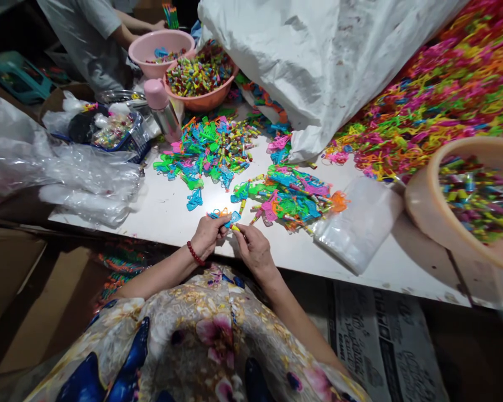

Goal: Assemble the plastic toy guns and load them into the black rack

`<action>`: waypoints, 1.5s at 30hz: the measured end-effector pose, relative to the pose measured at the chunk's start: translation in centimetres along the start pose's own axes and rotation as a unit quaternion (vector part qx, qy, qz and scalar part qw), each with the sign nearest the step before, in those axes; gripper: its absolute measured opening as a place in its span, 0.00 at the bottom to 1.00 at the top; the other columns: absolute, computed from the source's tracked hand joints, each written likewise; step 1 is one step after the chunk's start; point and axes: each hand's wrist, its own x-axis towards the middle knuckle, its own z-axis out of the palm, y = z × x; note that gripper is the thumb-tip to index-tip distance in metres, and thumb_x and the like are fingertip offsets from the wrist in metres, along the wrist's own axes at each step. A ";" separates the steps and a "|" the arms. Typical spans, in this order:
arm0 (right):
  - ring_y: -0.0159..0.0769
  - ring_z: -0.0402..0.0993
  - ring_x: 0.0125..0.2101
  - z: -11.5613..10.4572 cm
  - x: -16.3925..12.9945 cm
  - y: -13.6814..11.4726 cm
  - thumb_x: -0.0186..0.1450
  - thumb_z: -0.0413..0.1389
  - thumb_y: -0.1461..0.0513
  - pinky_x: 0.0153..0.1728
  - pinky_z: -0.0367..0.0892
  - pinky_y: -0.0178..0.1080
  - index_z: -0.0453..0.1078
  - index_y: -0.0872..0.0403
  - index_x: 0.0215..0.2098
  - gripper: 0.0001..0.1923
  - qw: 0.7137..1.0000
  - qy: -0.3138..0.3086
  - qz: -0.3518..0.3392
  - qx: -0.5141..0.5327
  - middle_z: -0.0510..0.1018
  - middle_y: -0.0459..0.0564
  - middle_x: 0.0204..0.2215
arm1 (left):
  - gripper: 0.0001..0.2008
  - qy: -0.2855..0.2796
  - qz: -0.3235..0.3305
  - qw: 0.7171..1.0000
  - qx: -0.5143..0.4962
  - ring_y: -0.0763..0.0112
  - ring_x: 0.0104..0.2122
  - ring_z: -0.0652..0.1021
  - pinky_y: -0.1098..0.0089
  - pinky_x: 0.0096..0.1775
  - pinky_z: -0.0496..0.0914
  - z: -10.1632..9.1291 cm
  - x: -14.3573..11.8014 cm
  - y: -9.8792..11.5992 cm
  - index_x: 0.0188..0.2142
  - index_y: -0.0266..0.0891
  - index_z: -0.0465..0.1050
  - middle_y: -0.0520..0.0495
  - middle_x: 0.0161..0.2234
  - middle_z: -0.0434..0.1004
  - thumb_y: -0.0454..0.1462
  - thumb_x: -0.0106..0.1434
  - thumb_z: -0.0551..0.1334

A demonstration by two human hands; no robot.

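My left hand (208,235), with a red bead bracelet (195,253) at its wrist, is closed on small blue and orange plastic toy pieces (234,217). My right hand (255,249) pinches a small tube with a yellow end (235,227), which meets the blue piece between my fingers. Both hands are just above the front edge of the white table (163,215). Beyond them lies a heap of blue, green and pink plastic pieces (205,148) mixed with small tubes. A second heap (291,195), with tubes among its pieces, is just past my right hand.
Clear plastic bags (358,223) lie right; more bags (88,184) lie left. A cream tub (419,178) and an orange basin (212,100) hold tubes. A pink-lidded flask (162,109) stands beside a pink basin (163,47). Behind are a white sack (293,61) and another person (96,39).
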 end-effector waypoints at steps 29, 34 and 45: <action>0.49 0.74 0.48 3.4 22.6 8.9 0.68 0.51 0.66 0.48 0.66 0.42 0.68 0.60 0.58 0.20 0.892 -0.246 0.206 -0.318 0.76 0.65 0.48 | 0.19 0.052 0.089 0.994 -0.040 0.74 0.20 0.71 0.70 0.23 0.70 -7.1 2.8 4.0 0.30 0.37 0.68 0.53 0.22 0.73 0.37 0.40 0.74; 0.50 0.72 0.49 4.1 22.6 9.3 0.64 0.55 0.66 0.49 0.67 0.43 0.69 0.63 0.56 0.22 0.894 -0.230 0.231 -0.307 0.73 0.66 0.51 | 0.19 0.003 0.073 0.994 -0.081 0.75 0.20 0.74 0.74 0.21 0.70 -6.9 1.8 4.2 0.29 0.35 0.69 0.52 0.23 0.76 0.34 0.40 0.75; 0.44 0.71 0.42 -0.4 14.9 3.8 0.68 0.47 0.60 0.47 0.66 0.47 0.70 0.54 0.52 0.17 0.989 -0.055 0.136 -0.020 0.78 0.55 0.43 | 0.15 0.015 0.048 0.993 -0.110 0.75 0.21 0.76 0.74 0.25 0.74 -5.3 0.5 4.3 0.30 0.33 0.72 0.49 0.24 0.77 0.34 0.44 0.74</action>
